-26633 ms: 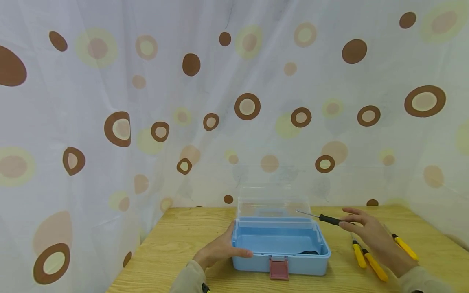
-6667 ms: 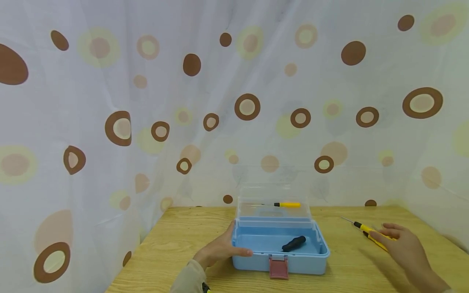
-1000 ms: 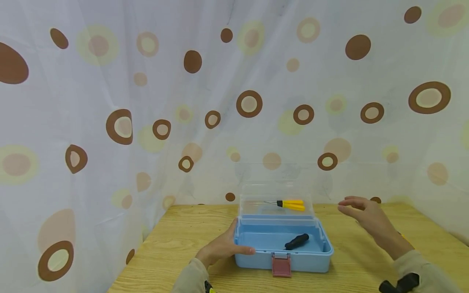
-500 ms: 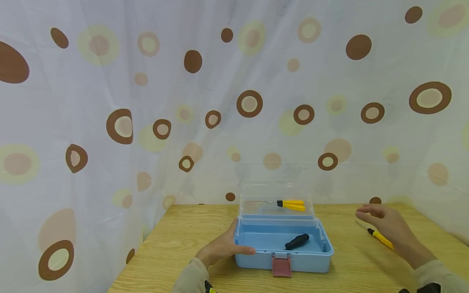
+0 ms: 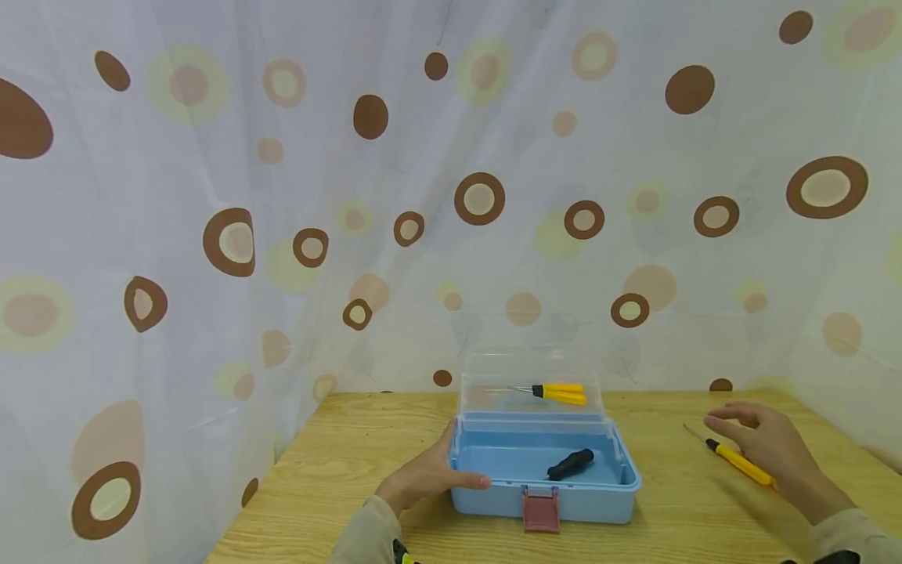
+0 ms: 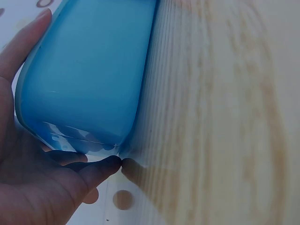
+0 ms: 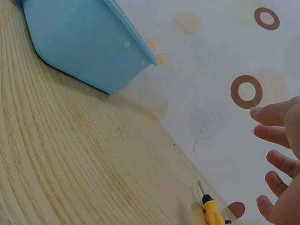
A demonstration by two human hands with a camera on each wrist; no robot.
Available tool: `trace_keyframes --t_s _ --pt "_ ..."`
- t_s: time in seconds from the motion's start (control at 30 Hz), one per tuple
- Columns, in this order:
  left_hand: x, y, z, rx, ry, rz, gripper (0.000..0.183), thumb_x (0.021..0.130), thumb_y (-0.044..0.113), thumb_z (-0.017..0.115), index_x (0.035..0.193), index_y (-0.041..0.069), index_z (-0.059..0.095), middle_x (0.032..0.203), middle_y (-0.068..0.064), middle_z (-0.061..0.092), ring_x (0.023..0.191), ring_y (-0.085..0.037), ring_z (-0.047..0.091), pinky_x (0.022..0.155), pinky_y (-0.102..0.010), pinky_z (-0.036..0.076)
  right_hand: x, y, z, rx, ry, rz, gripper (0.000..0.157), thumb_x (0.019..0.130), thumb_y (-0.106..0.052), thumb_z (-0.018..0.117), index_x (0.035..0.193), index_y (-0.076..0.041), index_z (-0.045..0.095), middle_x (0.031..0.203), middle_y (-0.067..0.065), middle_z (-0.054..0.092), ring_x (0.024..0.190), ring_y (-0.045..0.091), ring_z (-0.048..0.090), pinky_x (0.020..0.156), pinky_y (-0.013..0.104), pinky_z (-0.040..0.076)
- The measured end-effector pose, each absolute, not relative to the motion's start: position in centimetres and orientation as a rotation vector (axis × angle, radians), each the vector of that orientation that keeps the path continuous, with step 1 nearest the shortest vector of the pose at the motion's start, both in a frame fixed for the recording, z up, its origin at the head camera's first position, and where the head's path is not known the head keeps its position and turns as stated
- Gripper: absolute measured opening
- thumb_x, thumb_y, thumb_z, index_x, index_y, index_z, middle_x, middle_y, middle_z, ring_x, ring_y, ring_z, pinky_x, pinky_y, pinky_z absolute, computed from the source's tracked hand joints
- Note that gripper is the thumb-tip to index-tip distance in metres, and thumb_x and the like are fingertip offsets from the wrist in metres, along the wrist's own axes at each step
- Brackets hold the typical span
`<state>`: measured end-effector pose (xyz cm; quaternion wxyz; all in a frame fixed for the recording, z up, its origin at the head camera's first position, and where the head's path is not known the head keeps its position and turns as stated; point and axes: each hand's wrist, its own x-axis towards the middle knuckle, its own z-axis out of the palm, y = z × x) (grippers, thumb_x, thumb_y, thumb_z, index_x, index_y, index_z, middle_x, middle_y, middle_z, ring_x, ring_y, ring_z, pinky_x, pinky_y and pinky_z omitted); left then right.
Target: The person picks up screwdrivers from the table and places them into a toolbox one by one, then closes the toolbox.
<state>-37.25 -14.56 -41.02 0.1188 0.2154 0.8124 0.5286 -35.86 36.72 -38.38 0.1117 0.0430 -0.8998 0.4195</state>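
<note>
My left hand [image 5: 430,474] grips the left end of a light blue toolbox [image 5: 592,505], thumb over the front rim. In the left wrist view, its fingers wrap the end of the box. Inside lies a black-handled screwdriver [image 5: 571,465]; the front wall hides most of its shaft. Two yellow-handled screwdrivers [image 5: 564,394] lie together at the raised clear lid [image 5: 486,384]. On the table to the right is another yellow-handled screwdriver [image 5: 740,462], its tip pointing away to the left. Right over its handle hovers my right hand [image 5: 775,450], fingers loosely bent and holding nothing.
A pink latch [image 5: 541,513] hangs down on the toolbox's front. The wooden table [image 5: 359,439] ends at a white curtain [image 5: 395,157] with brown and yellow circles, which also runs along the left side.
Since the oldest frame, the black screwdriver has left my right hand and two yellow ones have reached the lid. Over the last second, my right hand moved right and down; my left stayed.
</note>
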Motion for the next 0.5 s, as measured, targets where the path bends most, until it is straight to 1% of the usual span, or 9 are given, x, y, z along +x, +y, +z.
trace_keyframes --t_s 0.07,0.13,0.17,0.23,0.33,0.5 --pt "-37.2 -14.6 -41.0 0.618 2.385 1.541 0.126 0.086 0.038 0.085 0.166 0.012 -0.009 0.17 -0.018 0.01 0.149 -0.038 0.023 0.117 -0.064 0.021 -36.0 36.9 -38.4 0.126 -2.647 1.232 0.07 0.105 -0.049 0.057 0.136 0.014 0.057 0.155 0.04 0.028 0.13 0.063 0.034 0.094 0.071 0.04" --pt "-37.2 -14.5 -40.9 0.605 2.394 1.535 0.126 0.086 0.038 0.085 0.166 0.011 -0.009 0.17 -0.018 0.008 0.15 -0.039 0.021 0.117 -0.064 0.021 -36.1 37.0 -38.5 0.127 -2.657 1.185 0.069 0.106 -0.048 0.057 0.134 0.014 0.058 0.155 0.042 0.026 0.131 0.065 0.031 0.096 0.074 0.036" --pt "-37.2 -14.5 -40.9 0.602 2.394 1.535 0.126 0.086 0.038 0.085 0.166 0.011 -0.009 0.17 -0.019 0.007 0.151 -0.039 0.02 0.117 -0.065 0.02 -36.1 37.1 -38.6 0.132 -2.659 1.155 0.067 0.106 -0.047 0.058 0.133 0.014 0.059 0.154 0.043 0.025 0.132 0.067 0.026 0.097 0.077 0.033" --pt "-37.2 -14.5 -40.9 0.599 2.392 1.536 0.126 0.086 0.038 0.085 0.166 0.011 -0.009 0.17 -0.019 0.005 0.151 -0.04 0.018 0.117 -0.065 0.019 -36.3 37.4 -39.1 0.139 -2.665 1.068 0.064 0.106 -0.045 0.058 0.128 0.015 0.062 0.15 0.046 0.026 0.131 0.069 0.025 0.097 0.079 0.03" --pt "-37.1 -14.5 -41.0 0.602 2.389 1.534 0.126 0.086 0.038 0.085 0.166 0.01 -0.009 0.17 -0.019 0.003 0.152 -0.04 0.017 0.117 -0.065 0.019 -36.4 37.9 -39.8 0.118 -2.662 0.947 0.059 0.105 -0.043 0.061 0.121 0.014 0.066 0.145 0.048 0.03 0.128 0.07 0.025 0.096 0.08 0.028" --pt "-37.2 -14.6 -41.3 0.613 2.38 1.541 0.126 0.086 0.038 0.085 0.166 0.01 -0.009 0.17 -0.019 0.005 0.151 -0.04 0.02 0.117 -0.065 0.02 -36.7 38.9 -41.0 0.079 -2.663 0.813 0.055 0.104 -0.042 0.062 0.114 0.011 0.071 0.14 0.05 0.034 0.124 0.071 0.029 0.092 0.079 0.029"
